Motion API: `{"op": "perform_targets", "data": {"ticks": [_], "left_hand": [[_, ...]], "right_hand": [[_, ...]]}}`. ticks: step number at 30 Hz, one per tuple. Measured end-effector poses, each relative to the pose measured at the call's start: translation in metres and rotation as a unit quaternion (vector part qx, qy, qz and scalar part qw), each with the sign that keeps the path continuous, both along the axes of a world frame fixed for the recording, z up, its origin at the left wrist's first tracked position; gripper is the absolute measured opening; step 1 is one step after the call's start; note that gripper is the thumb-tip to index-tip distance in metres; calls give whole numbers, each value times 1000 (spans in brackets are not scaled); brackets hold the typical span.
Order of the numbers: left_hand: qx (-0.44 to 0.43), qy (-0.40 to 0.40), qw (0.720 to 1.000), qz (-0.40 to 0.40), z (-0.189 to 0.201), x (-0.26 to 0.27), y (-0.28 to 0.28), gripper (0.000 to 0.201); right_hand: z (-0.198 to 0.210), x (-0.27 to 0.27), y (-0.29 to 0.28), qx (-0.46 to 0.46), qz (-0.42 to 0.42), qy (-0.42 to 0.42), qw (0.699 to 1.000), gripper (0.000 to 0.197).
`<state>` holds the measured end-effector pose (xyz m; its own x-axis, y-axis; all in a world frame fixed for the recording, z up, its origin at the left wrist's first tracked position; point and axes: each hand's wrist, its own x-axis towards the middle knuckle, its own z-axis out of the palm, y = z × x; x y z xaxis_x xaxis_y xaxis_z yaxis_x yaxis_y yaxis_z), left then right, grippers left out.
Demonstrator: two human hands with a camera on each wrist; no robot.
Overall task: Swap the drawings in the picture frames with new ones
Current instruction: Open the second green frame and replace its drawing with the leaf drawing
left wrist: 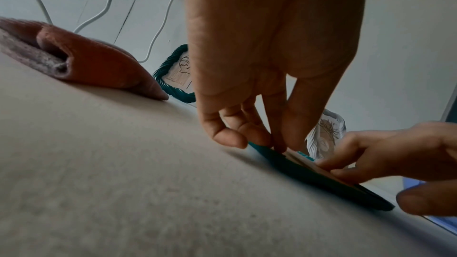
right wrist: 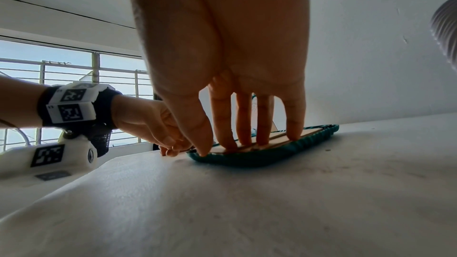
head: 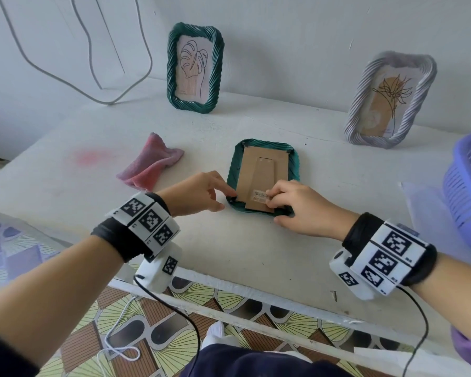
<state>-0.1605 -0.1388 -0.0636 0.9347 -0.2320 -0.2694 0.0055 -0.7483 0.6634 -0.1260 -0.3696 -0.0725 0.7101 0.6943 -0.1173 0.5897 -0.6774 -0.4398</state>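
Observation:
A dark green frame (head: 264, 175) lies face down mid-table, its brown cardboard back (head: 265, 167) and flat stand facing up. My right hand (head: 276, 206) presses straight fingers onto the near end of that back beside a barcode sticker (head: 259, 196), thumb at the frame's near edge. In the right wrist view the right hand (right wrist: 216, 149) has its fingertips on the cardboard. My left hand (head: 224, 199) touches the frame's near-left corner with bent fingertips, the thumb beside the frame on the table. In the left wrist view the left hand (left wrist: 247, 139) meets the green frame (left wrist: 309, 173) at that corner.
A second green frame (head: 195, 68) with a leaf drawing and a pale lilac frame (head: 389, 99) with a plant drawing stand at the back wall. A folded red cloth (head: 152, 164) lies left. A purple basket (head: 468, 191) sits on paper sheets (head: 419, 210) at the right.

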Motion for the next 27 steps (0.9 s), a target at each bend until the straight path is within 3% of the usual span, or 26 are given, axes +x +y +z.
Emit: {"op": "perform_targets", "data": {"ticks": [10,27], "left_hand": [[19,-53,998,-17,0,6,-2,26],[51,-21,994,-92,6,22,3,29]], "right_hand": [[1,1,-2,-3,7,-3,1000,29],[1,1,-3,-8,0,4,1000,32]]}}
